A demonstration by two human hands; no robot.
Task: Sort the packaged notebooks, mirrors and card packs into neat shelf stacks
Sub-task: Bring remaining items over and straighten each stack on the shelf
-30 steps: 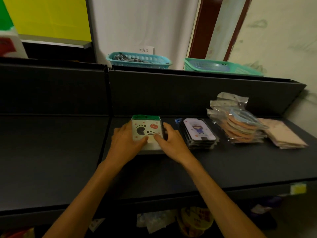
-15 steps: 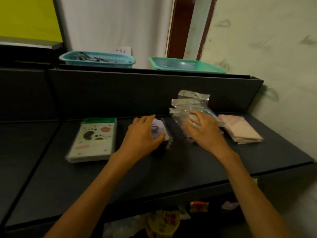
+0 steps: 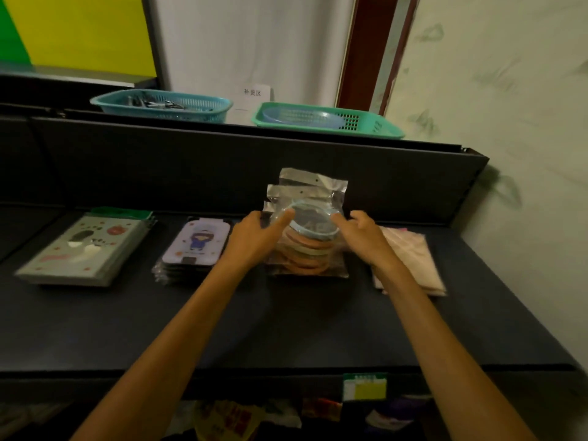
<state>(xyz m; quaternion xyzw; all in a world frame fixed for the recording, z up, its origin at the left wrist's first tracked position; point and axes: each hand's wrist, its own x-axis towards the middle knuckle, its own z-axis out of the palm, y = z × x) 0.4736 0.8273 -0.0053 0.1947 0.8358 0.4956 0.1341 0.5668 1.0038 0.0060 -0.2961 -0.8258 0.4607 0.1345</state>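
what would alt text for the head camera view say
Two bare hands, left hand and right hand, hold a stack of round mirrors in clear bags from both sides on a dark shelf. Left of it lie card packs and notebooks; pink packets lie right.

Shelf [image 3: 286, 329] is dark charcoal. Notebook stack [image 3: 86, 249] – pale grey-green with paw prints, green header. Card packs [image 3: 197, 243] are lilac with a cartoon figure. Mirrors [image 3: 305, 243] – light blue on top, orange and peach below, in clear bags. Two teal-green baskets [image 3: 162, 105] up back.
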